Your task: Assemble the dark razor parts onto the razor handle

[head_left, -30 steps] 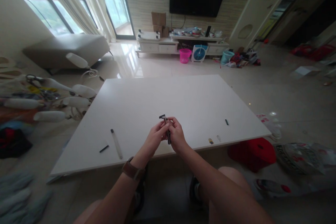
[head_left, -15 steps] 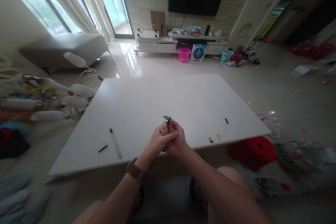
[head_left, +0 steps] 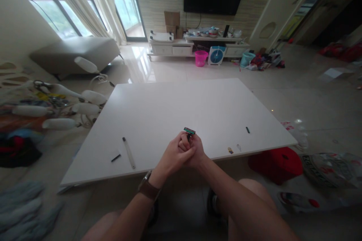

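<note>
A razor (head_left: 189,131) with a black and green head shows above my clasped fingers, its head tilted and facing up. My left hand (head_left: 177,150) and my right hand (head_left: 198,148) are pressed together round its handle, just over the near edge of the white table (head_left: 169,105). Most of the handle is hidden by the fingers. To the left lie a long pale stick with a dark tip (head_left: 129,153) and a short black strip (head_left: 115,157). On the right are a small dark green strip (head_left: 247,130), a yellow-brown scrap (head_left: 230,150) and a small clear piece (head_left: 239,147).
A red stool (head_left: 278,165) stands under the table's right edge, beside a printed plastic bag (head_left: 329,171). A lamp with several white shades (head_left: 90,97) is at the left. Farther off are a pink basket (head_left: 201,58) and a blue-white fan (head_left: 217,55).
The razor's head has turned so that its wide side shows more. Both hands stay closed together round it, while the whole view has shifted slightly.
</note>
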A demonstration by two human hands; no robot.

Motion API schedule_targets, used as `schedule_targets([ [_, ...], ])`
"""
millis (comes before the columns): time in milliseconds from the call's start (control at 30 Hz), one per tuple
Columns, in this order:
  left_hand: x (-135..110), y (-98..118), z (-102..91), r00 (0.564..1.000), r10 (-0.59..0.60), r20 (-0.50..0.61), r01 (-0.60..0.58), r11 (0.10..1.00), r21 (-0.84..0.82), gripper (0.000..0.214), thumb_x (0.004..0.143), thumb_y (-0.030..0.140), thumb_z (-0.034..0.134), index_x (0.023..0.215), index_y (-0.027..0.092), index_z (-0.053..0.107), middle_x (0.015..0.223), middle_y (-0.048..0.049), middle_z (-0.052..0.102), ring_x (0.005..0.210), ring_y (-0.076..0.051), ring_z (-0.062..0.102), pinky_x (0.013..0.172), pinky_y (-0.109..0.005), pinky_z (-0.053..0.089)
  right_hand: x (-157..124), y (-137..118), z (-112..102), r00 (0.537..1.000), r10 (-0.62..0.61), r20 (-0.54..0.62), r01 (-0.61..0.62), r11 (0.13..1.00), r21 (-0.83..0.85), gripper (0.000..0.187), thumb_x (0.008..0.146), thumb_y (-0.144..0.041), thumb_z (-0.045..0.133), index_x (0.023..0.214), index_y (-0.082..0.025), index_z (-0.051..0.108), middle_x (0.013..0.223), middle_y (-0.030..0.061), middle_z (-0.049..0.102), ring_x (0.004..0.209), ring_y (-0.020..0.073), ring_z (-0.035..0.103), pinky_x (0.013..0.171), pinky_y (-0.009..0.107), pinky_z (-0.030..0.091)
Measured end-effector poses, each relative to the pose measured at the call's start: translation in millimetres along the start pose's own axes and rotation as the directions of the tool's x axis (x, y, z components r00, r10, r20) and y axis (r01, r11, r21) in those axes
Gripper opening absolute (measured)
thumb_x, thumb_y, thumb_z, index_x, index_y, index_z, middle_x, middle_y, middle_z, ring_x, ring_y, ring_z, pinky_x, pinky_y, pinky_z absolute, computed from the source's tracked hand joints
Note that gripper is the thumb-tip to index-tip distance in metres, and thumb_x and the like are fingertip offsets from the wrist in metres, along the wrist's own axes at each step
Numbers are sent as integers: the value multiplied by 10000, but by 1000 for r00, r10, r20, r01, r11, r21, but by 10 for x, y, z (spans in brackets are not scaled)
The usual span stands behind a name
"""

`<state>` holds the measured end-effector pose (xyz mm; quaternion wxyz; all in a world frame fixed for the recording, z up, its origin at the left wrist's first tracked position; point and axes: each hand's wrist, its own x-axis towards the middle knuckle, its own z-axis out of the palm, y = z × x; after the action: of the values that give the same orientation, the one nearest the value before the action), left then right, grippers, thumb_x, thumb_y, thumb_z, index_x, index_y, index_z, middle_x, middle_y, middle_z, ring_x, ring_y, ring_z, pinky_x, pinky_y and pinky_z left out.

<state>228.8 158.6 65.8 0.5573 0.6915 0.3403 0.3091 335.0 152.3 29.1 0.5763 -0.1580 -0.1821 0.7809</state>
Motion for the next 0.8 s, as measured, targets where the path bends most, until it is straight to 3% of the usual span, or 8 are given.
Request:
schedule_targets([
  [133, 16, 34, -94, 998, 5, 57, -6, 1000, 7, 229, 819, 276, 651, 1024, 182, 614, 884, -1, 651, 827, -171, 581, 758, -269, 458, 39, -43, -84, 980, 131, 148, -134, 991, 11, 739, 1028, -449, 20, 394, -201, 308, 324, -4, 241, 282, 106, 208, 306, 201, 266],
  [233, 46, -26, -131, 995, -36, 93, 44, 995, -93, 250, 776, 295, 692, 983, 167, 637, 878, -8, 663, 842, -182, 596, 751, -265, 467, 49, -34, -136, 925, 265, 273, -283, 959, 29, 767, 1001, -585, 12, 406, -208, 317, 320, -6, 269, 255, 117, 238, 274, 222, 272],
  [333, 45, -64, -122, 990, -87, 109, 101, 987, -122, 291, 729, 299, 735, 966, 154, 649, 844, -7, 671, 797, -178, 605, 713, -261, 477, 49, -7, -158, 885, 301, 354, -335, 941, 37, 787, 978, -627, -15, 414, -208, 338, 313, 10, 312, 253, 129, 285, 279, 234, 302],
  [433, 7, -35, -86, 995, -84, 56, 89, 992, -93, 244, 740, 289, 720, 929, 148, 656, 819, -8, 670, 778, -172, 606, 696, -257, 483, 37, -2, -128, 877, 289, 383, -331, 943, 47, 777, 976, -623, -26, 415, -209, 319, 318, 28, 344, 262, 134, 330, 289, 232, 315],
  [600, -66, 17, -53, 996, -92, 8, 92, 991, -95, 209, 779, 325, 692, 871, 143, 648, 733, -1, 632, 703, -153, 596, 635, -245, 492, -5, -13, -17, 858, 311, 410, -385, 916, 111, 730, 975, -651, 47, 439, -212, 276, 312, -15, 274, 243, 102, 257, 273, 209, 302],
  [800, -118, -56, -42, 970, -237, 57, 243, 927, -284, 282, 776, 397, 707, 808, 157, 563, 596, 46, 484, 512, -111, 495, 464, -233, 467, -2, 57, -29, 855, 391, 340, -449, 886, 111, 688, 951, -714, 201, 469, -224, 219, 302, -61, 194, 221, 87, 201, 235, 197, 275],
])
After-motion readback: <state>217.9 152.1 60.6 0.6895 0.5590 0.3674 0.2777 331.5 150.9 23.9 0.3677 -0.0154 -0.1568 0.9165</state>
